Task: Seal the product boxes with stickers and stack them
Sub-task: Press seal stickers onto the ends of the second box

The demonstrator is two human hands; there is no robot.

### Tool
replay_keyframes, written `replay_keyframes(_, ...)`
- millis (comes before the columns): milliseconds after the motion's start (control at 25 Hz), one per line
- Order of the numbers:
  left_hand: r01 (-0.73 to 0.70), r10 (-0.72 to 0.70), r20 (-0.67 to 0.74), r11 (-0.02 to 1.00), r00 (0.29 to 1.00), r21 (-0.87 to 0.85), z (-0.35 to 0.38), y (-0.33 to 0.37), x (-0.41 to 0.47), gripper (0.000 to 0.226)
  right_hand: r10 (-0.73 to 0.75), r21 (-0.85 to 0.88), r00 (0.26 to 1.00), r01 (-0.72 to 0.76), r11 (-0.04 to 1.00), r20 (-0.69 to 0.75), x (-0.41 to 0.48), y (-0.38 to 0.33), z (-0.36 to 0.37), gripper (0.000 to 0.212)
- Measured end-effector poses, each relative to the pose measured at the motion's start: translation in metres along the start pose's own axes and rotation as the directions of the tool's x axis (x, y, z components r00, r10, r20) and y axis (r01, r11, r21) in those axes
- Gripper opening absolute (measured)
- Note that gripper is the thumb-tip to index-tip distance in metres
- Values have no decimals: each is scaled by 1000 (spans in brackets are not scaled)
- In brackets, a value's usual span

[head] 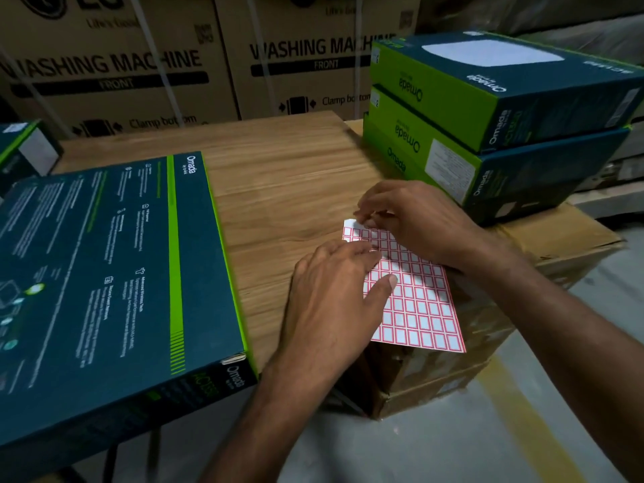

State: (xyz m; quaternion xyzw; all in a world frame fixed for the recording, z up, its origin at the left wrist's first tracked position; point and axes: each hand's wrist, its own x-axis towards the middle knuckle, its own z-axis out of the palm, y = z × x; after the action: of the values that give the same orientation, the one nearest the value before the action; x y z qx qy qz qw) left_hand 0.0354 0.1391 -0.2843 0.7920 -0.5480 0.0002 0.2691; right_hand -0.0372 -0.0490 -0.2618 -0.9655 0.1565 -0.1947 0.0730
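Note:
A sheet of red-bordered white stickers [416, 305] lies at the right edge of the wooden table [289, 190], overhanging it. My left hand [331, 298] rests flat on the sheet's left part, fingers straight, holding it down. My right hand [411, 217] has curled fingertips picking at a sticker near the sheet's far corner. A dark teal and green product box [104, 280] lies flat on the table at the left. Two more such boxes are stacked at the right rear, the top one [505, 88] on the lower one [488, 169].
Large brown washing machine cartons [174, 64] form a wall behind the table. The stack stands on brown cartons [557, 245] beside the table. Another teal box [24, 151] shows at the far left. Grey floor lies at lower right.

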Motion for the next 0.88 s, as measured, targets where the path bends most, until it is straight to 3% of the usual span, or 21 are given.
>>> replay_keyframes(160, 15, -15, -1, 1000, 1000, -8, -1, 1, -2, 43, 106, 18, 994, -106, 994, -4, 0, -5, 0, 10)
replay_keyframes(400, 19, -19, -7, 1000, 1000, -2, 1, 1, -1, 42, 229, 191, 971, -212, 958, -72, -1, -9, -2, 5)
replay_keyframes(520, 21, -21, -11, 1000, 1000, 0, 2, 1, -1, 44, 341, 417, 932, -265, 869, -119, -1, -15, -5, 4)
replay_keyframes(680, 12, -17, -52, 996, 998, -83, 2, 1, -3, 47, 533, 698, 844, -346, 628, -62, -12, -23, -9, 6)
replay_keyframes(880, -29, -43, -282, 969, 958, -245, -12, 10, -15, 37, 561, 767, 827, -349, 538, -17, -30, -41, -18, 4)
